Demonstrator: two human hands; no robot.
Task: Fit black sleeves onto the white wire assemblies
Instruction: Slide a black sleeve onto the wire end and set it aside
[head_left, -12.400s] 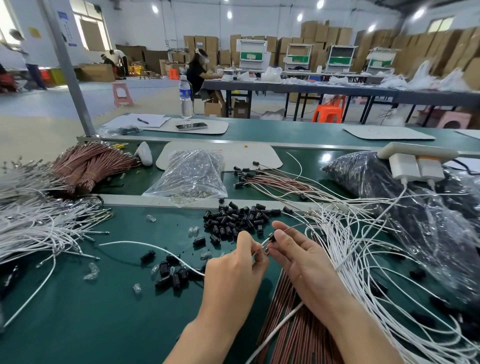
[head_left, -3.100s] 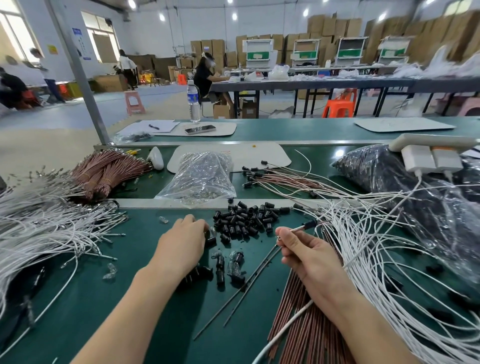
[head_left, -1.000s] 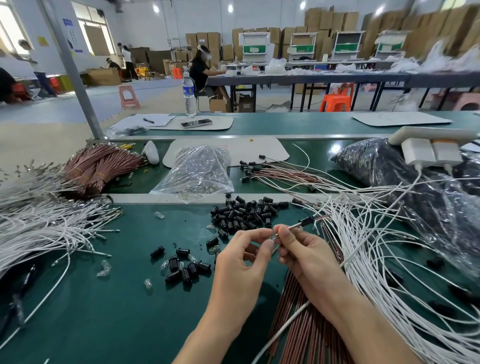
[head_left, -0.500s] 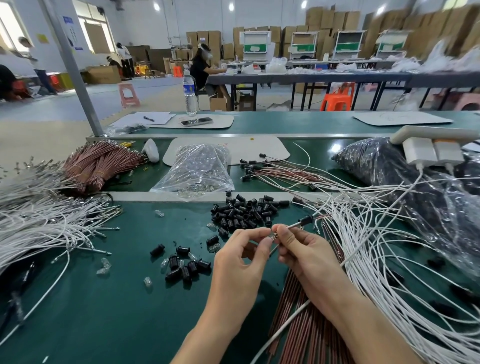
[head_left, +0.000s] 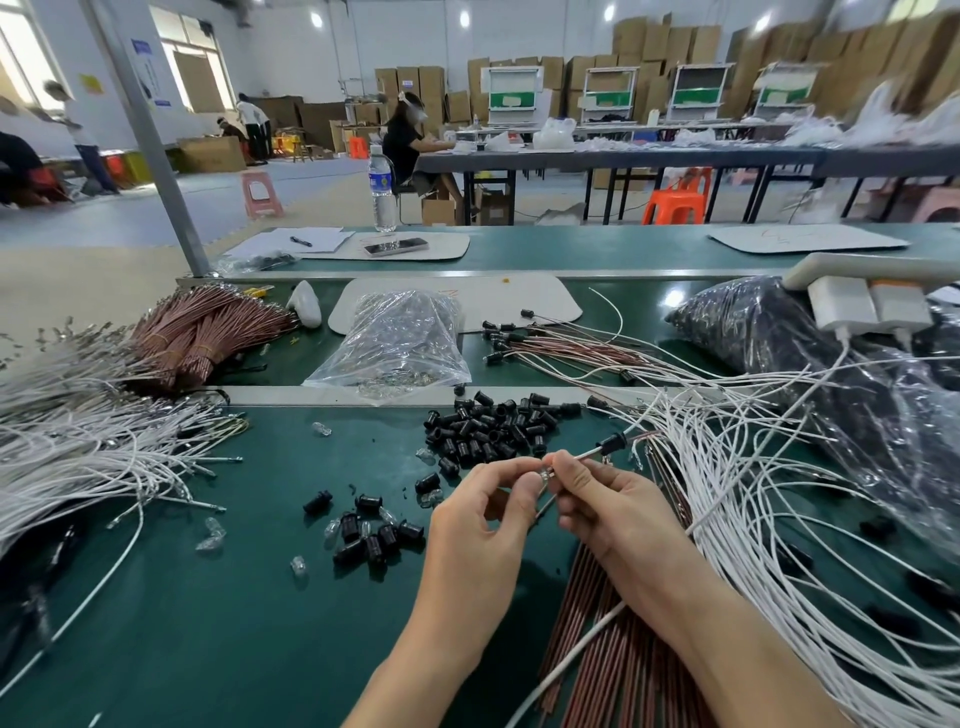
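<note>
Pinching one white wire (head_left: 586, 455) from both sides, the left hand (head_left: 478, 525) and right hand (head_left: 613, 512) meet fingertip to fingertip. Thumb and forefinger of each close on its end, where a small clear part glints. A ribbed black sleeve (head_left: 610, 442) sits threaded on that wire just beyond the right fingertips.

Under the right wrist runs a bundle of thin, straight copper-coloured wires (head_left: 618, 654). To the right of that hand a loose heap of white wires (head_left: 779, 545) sprawls in loops.

Left of the left hand, a small sleeve cluster (head_left: 374, 532) of stubby black cylinders lies among clear glassy bulbs (head_left: 209, 543) on the matt green bench mat (head_left: 208, 639). Further left, metal-tipped white leads (head_left: 78, 447) fan out.

Just beyond the fingertips lies a larger sleeve pile (head_left: 488, 426). Past it slumps a crinkled clear plastic bag (head_left: 400, 338), and far off to the right a glossy dark bag (head_left: 831, 374).
</note>
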